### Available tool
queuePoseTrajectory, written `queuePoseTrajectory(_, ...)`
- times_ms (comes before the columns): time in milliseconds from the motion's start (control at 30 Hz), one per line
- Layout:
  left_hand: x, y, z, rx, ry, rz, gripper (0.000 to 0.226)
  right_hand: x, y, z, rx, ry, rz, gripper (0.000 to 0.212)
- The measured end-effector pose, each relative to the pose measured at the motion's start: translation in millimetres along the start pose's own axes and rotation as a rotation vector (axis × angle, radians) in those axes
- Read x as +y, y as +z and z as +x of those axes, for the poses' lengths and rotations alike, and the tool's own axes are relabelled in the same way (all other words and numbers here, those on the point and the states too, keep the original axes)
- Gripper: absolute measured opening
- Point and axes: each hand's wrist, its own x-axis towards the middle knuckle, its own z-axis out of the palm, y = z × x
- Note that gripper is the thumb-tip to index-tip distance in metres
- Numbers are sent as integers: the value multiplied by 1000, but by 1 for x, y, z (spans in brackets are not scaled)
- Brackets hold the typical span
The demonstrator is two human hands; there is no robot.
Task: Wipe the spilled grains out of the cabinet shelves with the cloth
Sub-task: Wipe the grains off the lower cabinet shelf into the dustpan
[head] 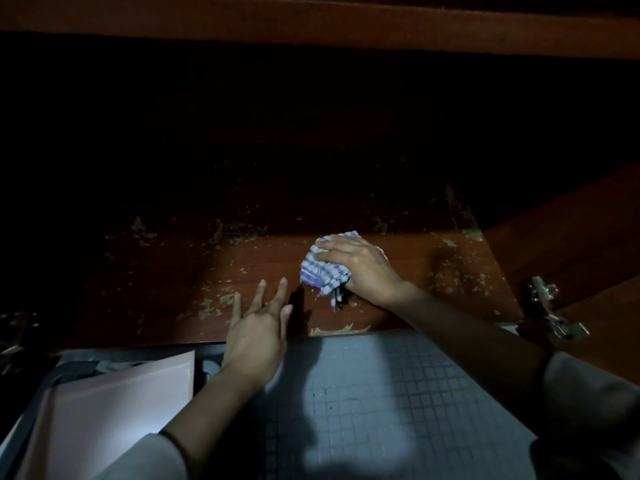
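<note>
A blue-and-white checked cloth point(320, 270) lies bunched on the reddish-brown cabinet shelf point(256, 268). My right hand point(360, 268) covers it from the right, fingers curled over the top and thumb under its near end. My left hand point(258, 327) hovers at the shelf's front edge with straight, spread fingers and holds nothing. Pale spilled grains point(225, 301) are scattered over the shelf, thicker along the front lip point(337, 330), near the right side point(450, 275) and further back point(225, 233). The back of the shelf is too dark to make out.
A shelf board point(311, 26) runs across above. The open cabinet door point(568, 237) with a metal hinge point(550, 313) stands at the right. Below the shelf is grey tiled floor point(398, 393), and a pink sheet point(114, 403) lies in a grey tray at the lower left.
</note>
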Motion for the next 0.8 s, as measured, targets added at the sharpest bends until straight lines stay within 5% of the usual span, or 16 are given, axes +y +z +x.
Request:
queuePoseTrajectory(167, 2, -18, -13, 10, -4, 45, 96, -25, -10, 7, -98, 118, 61, 72)
queuePoseTrajectory(333, -4, -29, -26, 48, -10, 8, 69, -75, -10, 10, -56, 94, 161, 72)
queuePoseTrajectory(533, -44, -51, -79, 103, -134, -51, 67, -151, -1, 4, -32, -84, 221, 71)
queuePoseTrajectory(800, -103, -58, -179, 351, -485, -143, 42, -216, 31, 0, 9, -374, 156, 80)
